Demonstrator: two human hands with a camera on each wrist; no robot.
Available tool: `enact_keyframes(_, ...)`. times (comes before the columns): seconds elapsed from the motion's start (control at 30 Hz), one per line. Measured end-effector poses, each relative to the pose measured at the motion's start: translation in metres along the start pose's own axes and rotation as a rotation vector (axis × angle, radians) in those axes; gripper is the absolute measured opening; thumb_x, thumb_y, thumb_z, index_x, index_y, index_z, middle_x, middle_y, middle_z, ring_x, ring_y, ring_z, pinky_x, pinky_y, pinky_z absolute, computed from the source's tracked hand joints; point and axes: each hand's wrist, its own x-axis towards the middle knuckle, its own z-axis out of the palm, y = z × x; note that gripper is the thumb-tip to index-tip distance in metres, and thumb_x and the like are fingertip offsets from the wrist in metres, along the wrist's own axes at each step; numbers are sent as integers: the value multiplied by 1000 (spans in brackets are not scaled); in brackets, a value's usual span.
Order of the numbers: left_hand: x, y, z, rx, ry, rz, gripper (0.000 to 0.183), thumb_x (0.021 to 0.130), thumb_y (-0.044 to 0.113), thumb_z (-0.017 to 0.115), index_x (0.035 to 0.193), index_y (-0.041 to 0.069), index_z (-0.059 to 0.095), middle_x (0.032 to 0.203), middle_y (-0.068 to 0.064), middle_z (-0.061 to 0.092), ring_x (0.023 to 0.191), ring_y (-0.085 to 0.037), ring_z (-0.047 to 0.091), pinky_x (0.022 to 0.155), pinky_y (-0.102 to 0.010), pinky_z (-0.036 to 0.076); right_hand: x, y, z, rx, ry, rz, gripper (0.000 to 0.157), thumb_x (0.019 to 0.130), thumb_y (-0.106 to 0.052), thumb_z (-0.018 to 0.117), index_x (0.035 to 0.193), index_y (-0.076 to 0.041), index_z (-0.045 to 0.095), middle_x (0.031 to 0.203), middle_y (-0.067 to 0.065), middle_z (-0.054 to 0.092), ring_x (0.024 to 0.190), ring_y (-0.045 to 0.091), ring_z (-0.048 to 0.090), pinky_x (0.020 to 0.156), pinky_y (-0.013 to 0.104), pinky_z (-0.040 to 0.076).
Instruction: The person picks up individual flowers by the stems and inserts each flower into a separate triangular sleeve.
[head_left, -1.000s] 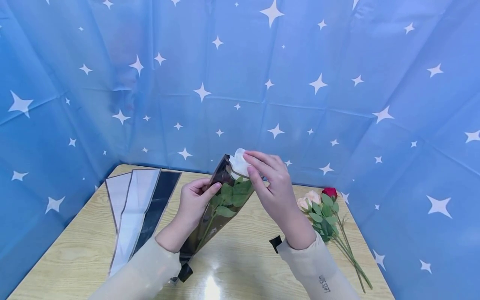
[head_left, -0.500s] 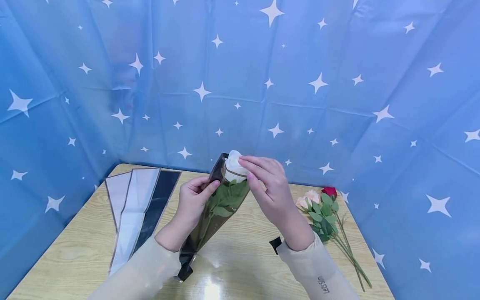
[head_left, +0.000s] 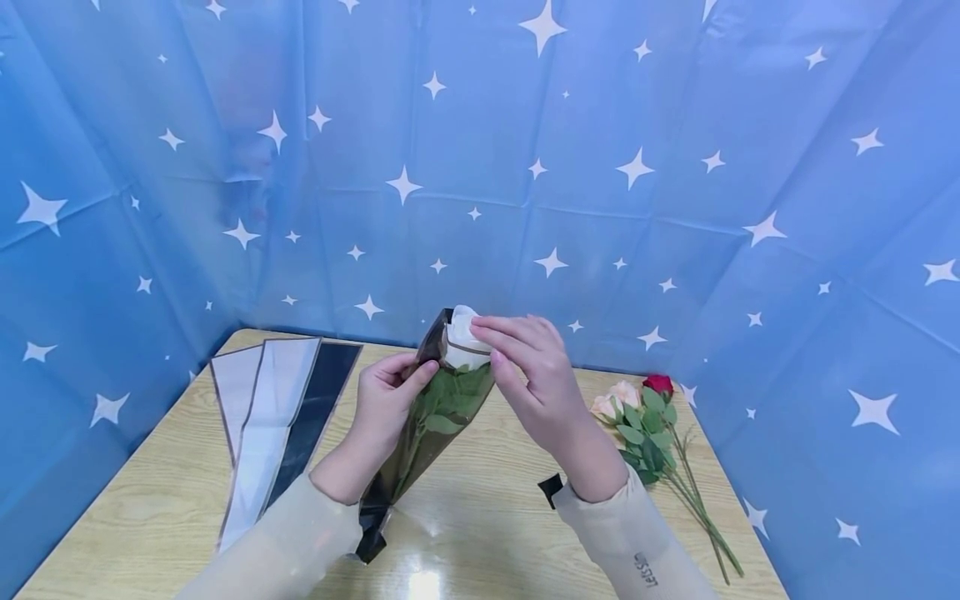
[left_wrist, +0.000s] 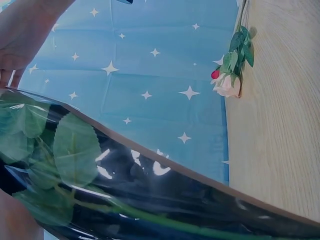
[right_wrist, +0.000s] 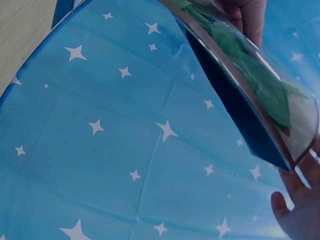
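My left hand (head_left: 384, 404) pinches the left edge of a dark flower sleeve (head_left: 437, 450) with a clear front, thumb on top. Inside the slanted sleeve is a single white rose (head_left: 461, 323), its bloom at the open upper end. Green leaves (left_wrist: 75, 150) show through the film in the left wrist view, with the stem running toward the narrow end. My right hand (head_left: 546, 387) touches the bloom with extended fingers, its thumb beside the sleeve's rim. In the right wrist view, that thumb stands apart from the fingers (right_wrist: 305, 182), and the sleeve partly hides the hand.
Flat sleeves, two whitish (head_left: 262, 425) and one black (head_left: 318, 408), lie overlapping on the wooden table (head_left: 150, 492) at left. Pale pink roses (head_left: 622, 396) and a red rose (head_left: 660, 384) lie at right. A small black piece (head_left: 551, 487) is near my right cuff. A starry blue curtain (head_left: 480, 125) surrounds the table.
The white bloom has shifted left and slightly down into the sleeve's mouth, my right fingers moving with it. The sleeve's right edge has drawn in a little. My left hand keeps its hold.
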Motion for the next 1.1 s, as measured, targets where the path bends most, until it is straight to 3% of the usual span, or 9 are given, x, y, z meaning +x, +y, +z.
enact_keyframes(0.23, 0, 0, 0, -24, 11, 2, 15, 85, 0, 67, 86, 15, 71, 75, 7, 70, 67, -5, 60, 62, -19, 50, -1, -1, 0, -36, -33, 5, 31, 95, -19, 46, 114, -8, 68, 119, 5, 66, 111, 19, 59, 106, 51, 27)
enact_keyframes(0.47, 1, 1, 0, -43, -18, 22, 12, 86, 1, 66, 98, -1, 70, 83, 7, 73, 76, -6, 65, 69, -21, 52, -1, -1, -1, -51, -26, 41, 32, 94, -20, 48, 119, -9, 66, 123, 4, 64, 111, 17, 59, 107, 51, 25)
enact_keyframes(0.7, 0, 3, 1, -59, -15, -8, 20, 87, -1, 64, 93, 16, 71, 85, 9, 73, 82, -5, 67, 74, -21, 53, -2, 0, 0, -35, -100, 38, 34, 96, -22, 48, 124, -10, 63, 128, 3, 61, 119, 16, 54, 110, 49, 22)
enact_keyframes(0.93, 0, 5, 4, -88, 4, -44, 16, 88, 3, 64, 102, 2, 71, 87, 9, 73, 85, -5, 66, 75, -21, 52, -2, -1, 0, -42, -132, 53, 35, 97, -25, 46, 126, -12, 62, 130, 1, 60, 120, 16, 53, 111, 49, 21)
enact_keyframes(1.1, 1, 8, 5, -93, 8, -62, 18, 89, 3, 63, 95, 16, 73, 86, 9, 73, 85, -6, 65, 76, -21, 52, 0, -2, 0, -51, -139, 56, 36, 97, -27, 46, 126, -13, 62, 130, 1, 60, 119, 15, 54, 111, 51, 21)
